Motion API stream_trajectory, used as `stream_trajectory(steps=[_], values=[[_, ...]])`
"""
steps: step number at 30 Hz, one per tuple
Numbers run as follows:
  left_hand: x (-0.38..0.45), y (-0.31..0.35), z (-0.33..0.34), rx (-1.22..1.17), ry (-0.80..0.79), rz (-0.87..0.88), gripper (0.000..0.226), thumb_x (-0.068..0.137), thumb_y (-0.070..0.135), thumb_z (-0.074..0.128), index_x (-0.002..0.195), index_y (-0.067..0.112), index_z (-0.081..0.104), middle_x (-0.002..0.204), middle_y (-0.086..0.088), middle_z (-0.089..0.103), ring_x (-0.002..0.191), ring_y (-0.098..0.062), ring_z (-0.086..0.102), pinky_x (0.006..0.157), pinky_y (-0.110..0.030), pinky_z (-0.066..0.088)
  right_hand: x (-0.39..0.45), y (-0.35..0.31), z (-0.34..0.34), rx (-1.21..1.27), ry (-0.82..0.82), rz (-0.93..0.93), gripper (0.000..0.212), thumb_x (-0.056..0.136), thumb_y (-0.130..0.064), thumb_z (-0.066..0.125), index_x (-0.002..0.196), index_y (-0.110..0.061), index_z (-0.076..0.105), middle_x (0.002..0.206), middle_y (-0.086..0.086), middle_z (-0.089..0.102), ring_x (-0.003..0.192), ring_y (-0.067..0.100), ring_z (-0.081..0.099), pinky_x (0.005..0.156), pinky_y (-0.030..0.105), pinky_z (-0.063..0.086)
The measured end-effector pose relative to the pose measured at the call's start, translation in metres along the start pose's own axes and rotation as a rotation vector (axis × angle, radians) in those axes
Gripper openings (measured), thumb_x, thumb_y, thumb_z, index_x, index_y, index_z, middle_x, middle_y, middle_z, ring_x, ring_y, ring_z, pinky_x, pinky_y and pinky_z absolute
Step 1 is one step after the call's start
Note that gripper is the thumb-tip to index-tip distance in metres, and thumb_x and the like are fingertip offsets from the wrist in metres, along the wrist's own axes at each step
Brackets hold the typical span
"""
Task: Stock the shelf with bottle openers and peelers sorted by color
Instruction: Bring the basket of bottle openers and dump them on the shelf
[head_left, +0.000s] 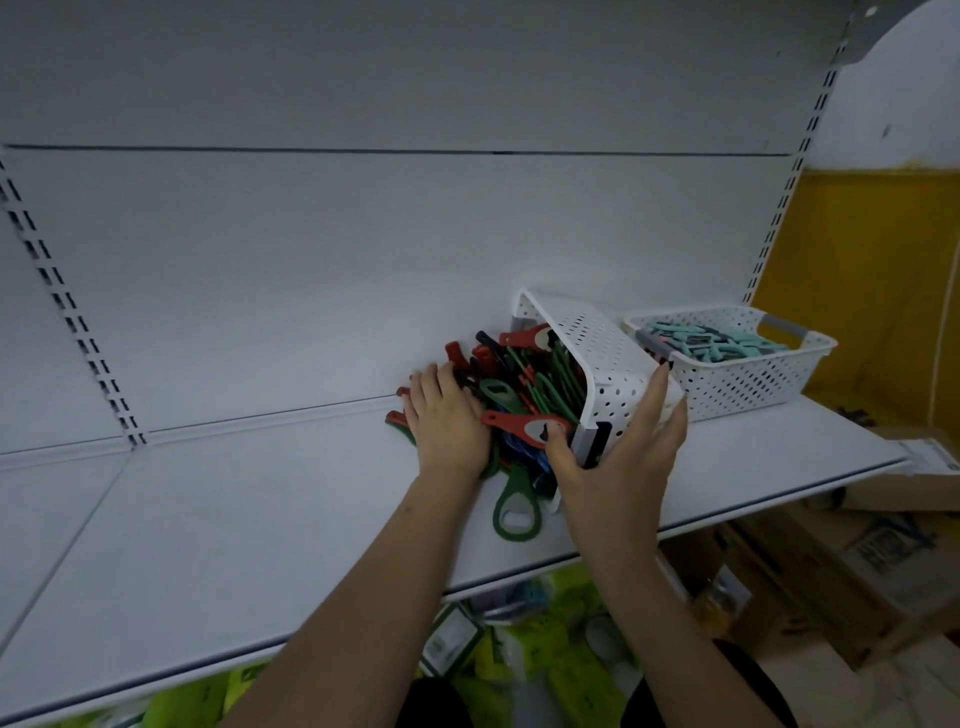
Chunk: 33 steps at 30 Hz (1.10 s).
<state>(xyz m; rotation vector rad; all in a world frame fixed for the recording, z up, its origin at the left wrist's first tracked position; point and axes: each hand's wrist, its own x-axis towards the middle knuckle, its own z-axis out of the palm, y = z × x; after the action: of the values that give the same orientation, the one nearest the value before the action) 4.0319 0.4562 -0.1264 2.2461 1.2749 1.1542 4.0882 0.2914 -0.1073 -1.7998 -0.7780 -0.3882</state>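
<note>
A white perforated basket (597, 348) lies tipped on its side on the white shelf (260, 519), its mouth facing left. Red, green, black and blue bottle openers and peelers (519, 384) spill out of it into a heap. My right hand (618, 457) grips the basket's near end, thumb by the grey handle and fingers over its wall. My left hand (449, 415) rests flat on the left side of the heap, fingers straight. One green opener (514, 506) lies at the front of the heap.
A second white basket (737, 382) stands upright at the shelf's right end, holding teal peelers (711, 340). Cardboard boxes (841, 566) sit on the floor at the right. Yellow-green packages (566, 670) lie below the shelf. The shelf's left half is bare.
</note>
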Motion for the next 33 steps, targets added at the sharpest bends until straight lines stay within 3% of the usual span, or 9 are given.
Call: stream_trajectory(steps=[5,9,13,17,20,22,26,30,33], values=[[-0.003,0.003,-0.032,-0.100,0.054,0.219,0.049,0.093,0.000,0.040,0.142,0.000,0.042,0.147,-0.022,0.041,0.140,-0.036,0.033,0.118,-0.051,0.026,-0.004,0.001,0.001,0.010,-0.013,-0.035,0.114,0.079,-0.066,0.065,0.158,-0.029,-0.009,0.164,0.015,-0.005,0.149,0.035,0.010,0.116,0.053,0.031],[-0.004,-0.015,-0.042,0.018,-0.168,0.431,0.055,0.087,0.000,0.043,0.142,0.004,0.046,0.147,-0.016,0.044,0.135,-0.031,0.041,0.114,-0.046,0.034,-0.005,0.005,-0.001,0.040,-0.024,-0.063,0.098,0.089,-0.070,0.047,0.158,-0.026,-0.007,0.164,0.014,-0.006,0.150,0.031,0.006,0.119,0.048,0.025],[0.004,-0.034,-0.046,0.045,-0.236,0.283,0.053,0.086,0.002,0.046,0.138,0.009,0.051,0.140,-0.011,0.048,0.129,-0.030,0.045,0.111,-0.043,0.038,-0.010,0.006,-0.002,0.058,-0.028,-0.075,0.090,0.092,-0.071,0.036,0.157,-0.030,-0.011,0.165,0.006,-0.014,0.152,0.024,0.001,0.119,0.045,0.022],[-0.017,0.000,-0.065,-0.274,-0.366,0.521,0.057,0.100,0.040,0.046,0.153,0.025,0.029,0.158,0.001,0.027,0.144,-0.012,0.027,0.119,-0.036,0.029,-0.012,0.009,-0.004,0.101,-0.048,-0.066,0.084,0.092,-0.073,0.028,0.156,-0.036,-0.011,0.165,0.001,-0.015,0.152,0.018,-0.003,0.118,0.043,0.019],[-0.036,0.019,-0.054,-0.113,-0.548,0.797,0.080,0.093,0.062,0.049,0.158,0.032,0.011,0.166,0.006,-0.002,0.153,-0.020,-0.005,0.122,-0.051,0.017,-0.011,0.013,-0.006,0.134,-0.071,-0.047,0.078,0.093,-0.070,0.030,0.155,-0.042,-0.010,0.165,-0.001,-0.014,0.151,0.012,-0.005,0.116,0.040,0.017],[-0.035,0.010,-0.038,0.026,-0.511,0.866,0.080,0.091,0.065,0.049,0.157,0.032,0.018,0.166,0.006,-0.001,0.152,-0.025,-0.014,0.119,-0.062,0.013,-0.011,0.017,-0.007,0.160,-0.086,-0.059,0.073,0.098,-0.061,0.033,0.155,-0.043,-0.008,0.165,-0.003,-0.012,0.147,-0.003,-0.011,0.115,0.038,0.020],[-0.027,-0.003,-0.025,0.067,-0.471,0.893,0.073,0.087,0.069,0.051,0.148,0.031,0.038,0.162,0.001,0.018,0.150,-0.035,0.005,0.115,-0.064,0.023,-0.012,0.018,-0.010,0.207,-0.094,-0.060,0.067,0.103,-0.043,0.037,0.156,-0.041,-0.003,0.165,-0.007,-0.006,0.134,-0.025,-0.011,0.110,0.034,0.024],[-0.016,-0.011,-0.030,0.124,-0.436,0.967,0.062,0.093,0.062,0.049,0.146,0.031,0.041,0.152,-0.002,0.033,0.142,-0.031,0.024,0.113,-0.054,0.032,-0.013,0.012,-0.009,0.147,-0.011,-0.052,0.066,0.103,-0.050,0.036,0.158,-0.034,0.004,0.166,0.000,-0.004,0.151,0.003,-0.001,0.118,0.047,0.028],[-0.005,-0.025,-0.041,0.171,-0.389,0.975,0.056,0.096,0.058,0.048,0.147,0.035,0.040,0.148,-0.003,0.036,0.137,-0.028,0.031,0.110,-0.051,0.037,-0.022,0.004,-0.011,-0.125,0.091,-0.266,0.072,0.100,-0.041,0.049,0.158,-0.012,0.016,0.164,0.019,0.004,0.153,0.031,0.009,0.118,0.056,0.024]])
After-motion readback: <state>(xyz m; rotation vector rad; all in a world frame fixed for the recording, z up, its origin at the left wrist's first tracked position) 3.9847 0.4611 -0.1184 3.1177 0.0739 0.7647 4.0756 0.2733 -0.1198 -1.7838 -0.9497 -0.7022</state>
